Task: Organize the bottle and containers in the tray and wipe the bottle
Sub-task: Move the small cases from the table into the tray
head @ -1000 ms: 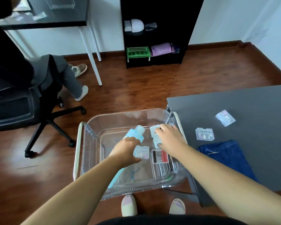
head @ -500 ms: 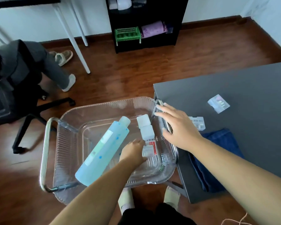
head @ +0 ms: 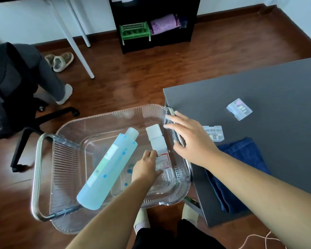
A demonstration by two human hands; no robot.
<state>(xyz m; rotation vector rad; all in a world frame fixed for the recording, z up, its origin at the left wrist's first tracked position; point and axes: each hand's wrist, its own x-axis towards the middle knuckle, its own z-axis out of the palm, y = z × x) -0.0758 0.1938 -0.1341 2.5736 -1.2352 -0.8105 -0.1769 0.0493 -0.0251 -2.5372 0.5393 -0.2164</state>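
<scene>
Lying diagonally in the clear ribbed plastic tray (head: 65,159), the pale blue bottle (head: 107,169) pointed its cap far-right; my left hand (head: 146,167) pinched a small clear container (head: 162,160), my right hand (head: 192,142) was spread.

I see the clear ribbed tray (head: 68,155) with metal handles, beside the table's edge. Inside it, a pale blue bottle (head: 108,169) lies on its side, diagonal, cap toward the far wall. To its right, 3 small clear containers (head: 157,141) sit in a row along the tray's right wall. 2 more containers rest on the table: one (head: 214,133) just beside the tray, another (head: 239,109) farther off.
</scene>
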